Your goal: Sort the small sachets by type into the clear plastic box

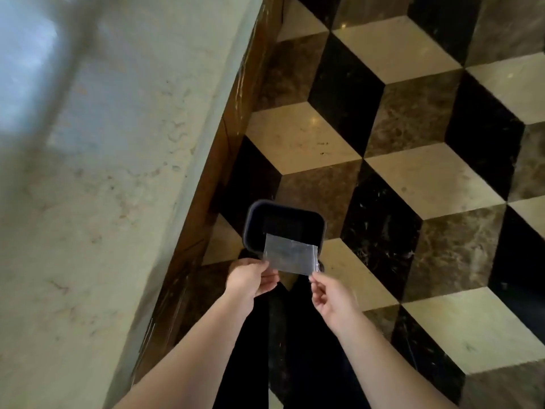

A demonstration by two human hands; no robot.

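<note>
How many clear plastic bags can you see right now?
1. The clear plastic bag is held between the left hand and right hand, above a dark bin on the floor. Anything inside the bin is not visible.

A pale marble countertop (103, 187) fills the left side, veined faintly in brown and blurred toward the upper corner. Along its right edge runs a glossy dark-wood panel (233, 119), slanting down the picture. Beyond it lies a polished marble floor (413, 178) — cream, brown and black rhombus tiles laid as tumbling cubes. A dark rounded-rectangular bin (283, 222) stands on the floor — near the wood panel.
</note>
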